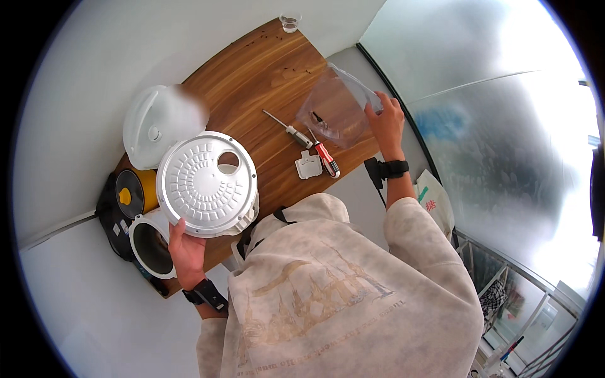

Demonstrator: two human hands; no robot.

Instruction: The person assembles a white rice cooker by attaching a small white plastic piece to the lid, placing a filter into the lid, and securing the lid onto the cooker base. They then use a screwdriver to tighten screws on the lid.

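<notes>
My left hand (pixel 187 255) grips the lower edge of a round, silvery-white appliance cover (pixel 205 211), with raised ridges and one round hole near its upper right. White plastic parts show beneath its right edge. To the right, my right hand (pixel 387 125) has its fingers closed on the rim of a clear plastic container (pixel 340 101) at the table's right edge. Through the clear wall a small dark metal piece (pixel 318 120) is visible. Between the hands lie a grey-handled screwdriver (pixel 299 137), a red-and-white-handled screwdriver (pixel 326 157) and a small white plastic part (pixel 308 166).
A translucent white cover (pixel 144 126), partly blurred, stands at the left of the wooden table (pixel 252 82). Below it are a yellow-and-black round part (pixel 129 194) and a white hollow cylinder (pixel 150 249). A clear cup (pixel 290 24) sits at the far end, near scattered small dark bits.
</notes>
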